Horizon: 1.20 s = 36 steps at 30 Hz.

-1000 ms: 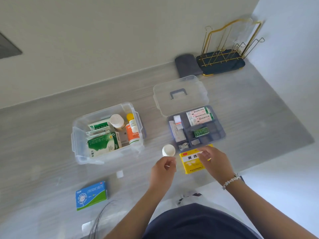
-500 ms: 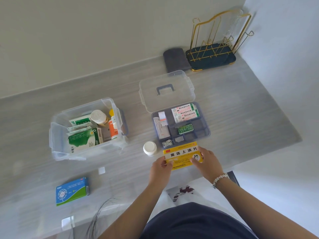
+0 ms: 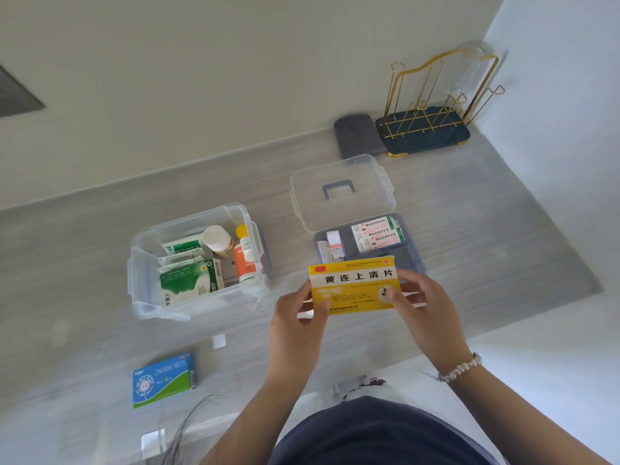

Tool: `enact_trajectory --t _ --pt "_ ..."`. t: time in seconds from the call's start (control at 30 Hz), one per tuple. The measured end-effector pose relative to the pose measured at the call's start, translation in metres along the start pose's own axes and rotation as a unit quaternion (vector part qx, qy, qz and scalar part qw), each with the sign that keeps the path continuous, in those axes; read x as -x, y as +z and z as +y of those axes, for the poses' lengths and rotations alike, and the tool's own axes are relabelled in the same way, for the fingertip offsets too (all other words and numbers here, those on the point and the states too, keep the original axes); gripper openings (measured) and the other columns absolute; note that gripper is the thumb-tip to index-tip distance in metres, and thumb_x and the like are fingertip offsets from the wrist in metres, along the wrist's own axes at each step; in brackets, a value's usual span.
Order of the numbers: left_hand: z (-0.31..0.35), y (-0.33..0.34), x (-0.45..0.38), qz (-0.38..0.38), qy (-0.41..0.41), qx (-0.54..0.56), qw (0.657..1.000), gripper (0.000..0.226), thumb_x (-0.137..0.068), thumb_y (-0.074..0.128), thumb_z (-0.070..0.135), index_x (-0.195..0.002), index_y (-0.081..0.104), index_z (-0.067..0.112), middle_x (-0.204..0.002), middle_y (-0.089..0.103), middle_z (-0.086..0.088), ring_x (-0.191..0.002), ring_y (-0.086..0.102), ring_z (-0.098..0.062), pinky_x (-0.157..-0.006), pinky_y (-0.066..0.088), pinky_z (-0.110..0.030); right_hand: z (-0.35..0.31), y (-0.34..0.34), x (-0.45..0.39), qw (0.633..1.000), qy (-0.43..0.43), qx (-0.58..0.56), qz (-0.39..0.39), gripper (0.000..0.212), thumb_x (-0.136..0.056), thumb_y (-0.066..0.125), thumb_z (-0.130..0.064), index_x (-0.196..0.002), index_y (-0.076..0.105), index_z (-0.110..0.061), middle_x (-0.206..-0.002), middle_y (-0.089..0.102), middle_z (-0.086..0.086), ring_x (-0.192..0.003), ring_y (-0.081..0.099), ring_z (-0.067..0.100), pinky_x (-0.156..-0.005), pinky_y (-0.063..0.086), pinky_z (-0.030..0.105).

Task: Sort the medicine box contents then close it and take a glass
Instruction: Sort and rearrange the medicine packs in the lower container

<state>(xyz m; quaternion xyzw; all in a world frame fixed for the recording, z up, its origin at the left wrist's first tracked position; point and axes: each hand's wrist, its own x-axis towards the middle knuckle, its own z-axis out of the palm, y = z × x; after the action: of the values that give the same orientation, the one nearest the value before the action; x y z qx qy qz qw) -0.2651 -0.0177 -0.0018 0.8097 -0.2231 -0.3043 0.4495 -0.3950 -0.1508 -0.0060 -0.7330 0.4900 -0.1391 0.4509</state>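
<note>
At frame centre | left hand (image 3: 295,317) and right hand (image 3: 422,303) fingers grasp flat yellow cardboard medicine box (image 3: 355,286) | sorting step | next: likely choose its compartment

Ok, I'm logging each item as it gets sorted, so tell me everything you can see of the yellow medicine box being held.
The yellow medicine box is a flat rectangular carton, cardboard by its look, with a white band carrying large black Chinese characters, a small red mark at its upper left and fine print below. It looks closed and undamaged. It is held up above the countertop, printed face toward the camera, tilted slightly. The left hand pinches its left end and the right hand its right end, thumbs on the front. It hides part of the gray organizer tray behind it.
</note>
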Motion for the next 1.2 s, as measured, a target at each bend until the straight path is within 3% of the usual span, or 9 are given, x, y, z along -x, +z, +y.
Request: enact_trajectory --t 0.23,0.3,0.43,0.57,0.67,0.8,0.9,1.03,1.2 --pt "-0.016 -0.087 -0.007 0.081 -0.014 0.012 0.997 0.033 -0.086 0.062 0.029 -0.118 0.059 0.024 -0.107 0.063 0.008 -0.089 0.06 0.002 -0.063 0.045 -0.001 -0.068 0.046 0.004 0.995 -0.046 -0.075 -0.042 0.027 -0.081 0.066 -0.024 -0.108 0.062 -0.025 -0.099 0.067 -0.003 -0.083 0.064 0.004 -0.066 0.05 0.011" --pt "-0.025 -0.112 -0.009 0.095 -0.017 0.014 0.995 0.029 -0.085 0.063 0.029 -0.114 0.06 0.027 -0.101 0.065 0.01 -0.086 0.062 0.001 -0.064 0.047 -0.003 -0.085 0.065 0.004 0.993 -0.05 -0.083 -0.061 0.027 -0.081 0.067 -0.023 -0.107 0.062 -0.026 -0.095 0.068 -0.003 -0.082 0.065 0.009 -0.067 0.051 0.016" --pt "-0.043 -0.155 -0.017 0.125 -0.03 0.019 0.992 0.024 -0.083 0.065 0.028 -0.107 0.062 0.031 -0.095 0.067 0.011 -0.083 0.064 -0.001 -0.061 0.046 -0.007 -0.112 0.106 0.001 0.99 -0.08 -0.069 -0.089 0.025 -0.08 0.068 -0.018 -0.103 0.063 -0.024 -0.084 0.065 -0.01 -0.074 0.062 0.002 -0.058 0.044 0.003" --pt "-0.06 -0.189 -0.029 0.14 -0.034 0.01 0.99 0.025 -0.083 0.067 0.024 -0.092 0.059 0.046 -0.095 0.069 0.005 -0.08 0.064 0.0 -0.063 0.045 -0.009 -0.129 0.146 -0.005 0.991 -0.077 -0.053 -0.101 0.027 -0.079 0.069 -0.02 -0.105 0.063 -0.023 -0.087 0.067 -0.004 -0.075 0.062 0.007 -0.064 0.047 0.014" --pt "-0.071 -0.208 -0.041 0.145 -0.045 0.002 0.988 0.023 -0.082 0.068 0.021 -0.097 0.062 0.038 -0.091 0.066 0.007 -0.076 0.062 0.002 -0.061 0.043 -0.01 -0.138 0.172 -0.013 0.991 -0.069 -0.051 -0.101 0.028 -0.078 0.07 -0.022 -0.105 0.063 -0.023 -0.082 0.065 -0.009 -0.071 0.06 0.003 -0.065 0.047 0.017" --pt "-0.083 -0.226 -0.061 0.126 -0.065 -0.048 0.989 0.038 -0.081 0.069 0.026 -0.118 0.059 0.022 -0.082 0.061 0.016 -0.071 0.058 0.004 -0.053 0.039 -0.007 -0.145 0.198 -0.025 0.992 -0.074 -0.008 -0.105 0.022 -0.078 0.07 -0.022 -0.098 0.062 -0.025 -0.075 0.059 -0.02 -0.066 0.058 -0.003 -0.062 0.045 0.014" --pt "-0.091 -0.233 -0.075 0.091 -0.083 -0.088 0.988 0.049 -0.082 0.068 0.028 -0.127 0.053 0.018 -0.085 0.066 0.009 -0.071 0.059 0.0 -0.054 0.038 -0.011 -0.144 0.212 -0.034 0.988 -0.068 0.054 -0.124 0.025 -0.078 0.069 -0.025 -0.101 0.062 -0.02 -0.083 0.065 -0.01 -0.069 0.06 0.003 -0.063 0.047 0.016" --pt "-0.095 -0.237 -0.088 0.059 -0.092 -0.18 0.977 0.044 -0.083 0.065 0.032 -0.124 0.055 0.019 -0.087 0.069 0.005 -0.069 0.062 -0.007 -0.055 0.046 -0.02 -0.141 0.221 -0.044 0.977 -0.044 0.146 -0.148 0.031 -0.077 0.07 -0.028 -0.104 0.061 -0.015 -0.096 0.069 0.0 -0.088 0.064 0.017 -0.08 0.053 0.032" --pt "-0.095 -0.232 -0.098 0.025 -0.1 -0.326 0.94 0.035 -0.083 0.06 0.039 -0.114 0.057 0.023 -0.092 0.071 0.001 -0.083 0.064 -0.021 -0.062 0.045 -0.027 -0.141 0.228 -0.053 0.958 -0.031 0.226 -0.174 0.028 -0.074 0.072 -0.03 -0.094 0.059 -0.015 -0.095 0.067 -0.001 -0.084 0.06 0.015 -0.076 0.052 0.03"
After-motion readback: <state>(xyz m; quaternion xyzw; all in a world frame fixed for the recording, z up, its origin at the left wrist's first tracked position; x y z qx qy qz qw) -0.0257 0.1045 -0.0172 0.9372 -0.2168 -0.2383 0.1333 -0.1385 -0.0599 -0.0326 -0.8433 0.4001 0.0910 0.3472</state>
